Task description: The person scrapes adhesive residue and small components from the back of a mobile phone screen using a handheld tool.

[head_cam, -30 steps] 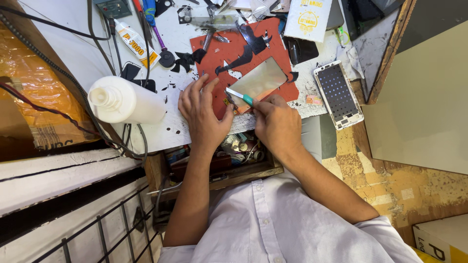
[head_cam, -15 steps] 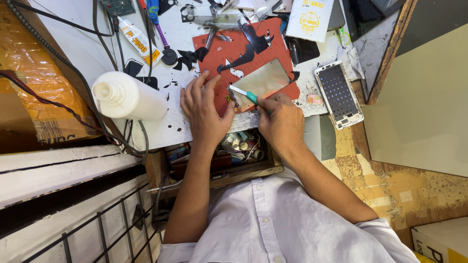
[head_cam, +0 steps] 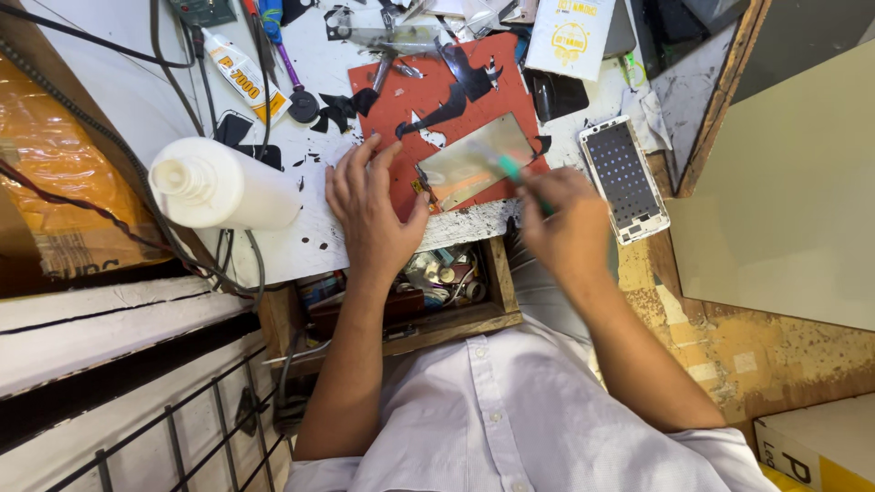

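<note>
Open drawer of small parts (beside white bottle)

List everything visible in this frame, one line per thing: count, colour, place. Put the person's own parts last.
work mat: 1, red, bench centre
metal plate: 1, silvery, on the mat, left thumb at its edge
teal-handled tool: 1, over the plate, held by right hand, blurred
plastic bottle: 1, white, lying left of the mat
glue tube: 1, white and yellow, upper left
phone frame: 1, white, right of the mat
open drawer: 1, wooden, small parts inside, below bench edge
shirt: 1, white, bottom
left hand: flat on mat edge
right hand: gripping the tool
</note>
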